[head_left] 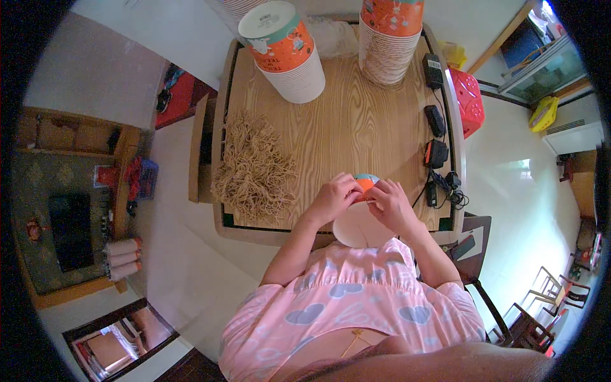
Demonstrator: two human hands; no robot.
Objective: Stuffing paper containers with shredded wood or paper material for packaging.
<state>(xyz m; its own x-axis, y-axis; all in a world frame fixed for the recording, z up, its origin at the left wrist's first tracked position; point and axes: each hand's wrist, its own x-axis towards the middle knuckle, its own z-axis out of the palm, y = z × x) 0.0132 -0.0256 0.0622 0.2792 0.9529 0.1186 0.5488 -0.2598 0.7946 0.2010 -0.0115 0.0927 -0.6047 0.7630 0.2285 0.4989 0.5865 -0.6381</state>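
Note:
At the table's near edge I hold a paper bucket [360,226], orange and teal outside with a pale interior facing me. My left hand [335,200] pinches its upper wall from the left. From the right, my right hand [392,207] grips the same wall, its fingertips close to the left ones. Whether something small is between the fingertips is hidden. To the left of my hands lies a loose heap of tan twisted cord pieces [253,169]. Two tall stacks of similar buckets stand at the far side, a left stack [286,54] and a right stack [389,44].
Black chargers and an orange-black battery pack [436,153] with tangled cables line the right edge of the wood-grain table [337,127]. Beyond that edge sits a red plastic stool [466,102]. A cardboard box [202,149] stands against the left side. Clear plastic wrap [332,39] lies between the stacks.

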